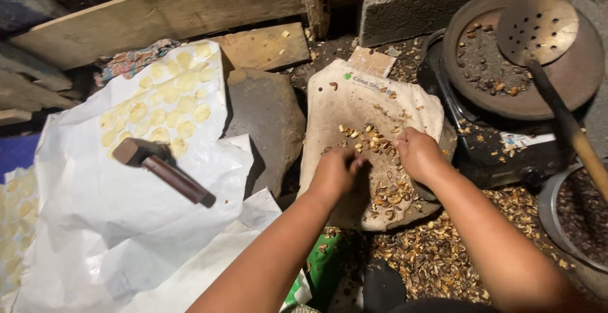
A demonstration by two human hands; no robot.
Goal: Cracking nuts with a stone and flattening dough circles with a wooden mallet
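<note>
Both hands work over a worn, dirty cloth sack (373,107) spread on a flat stone on the floor, where a scatter of small brown nuts and husk pieces (370,141) lies. The left hand (335,172) is curled, fingertips drawn together as if pinching at the pieces just beneath it, though whether it holds one cannot be told. The right hand (418,153) rests knuckles-up just beside it, fingers bent down onto the scatter, and what lies under them is hidden. A second small heap of shells (389,196) sits on the sack between the two forearms, and a much wider litter of broken shells (443,256) covers the floor below the sack (thickest under the right forearm). To the left, a hammer (161,167) with a dark wooden handle lies on a crumpled white plastic sheet (95,212), and beyond its head are rows of pale yellow flattened discs (168,104). A grey flat stone (266,120) sits between sheet and sack. At upper right a round dark pan (570,79) with roasted bits carries a perforated metal skimmer (537,27), its wooden handle running down to the right.
</note>
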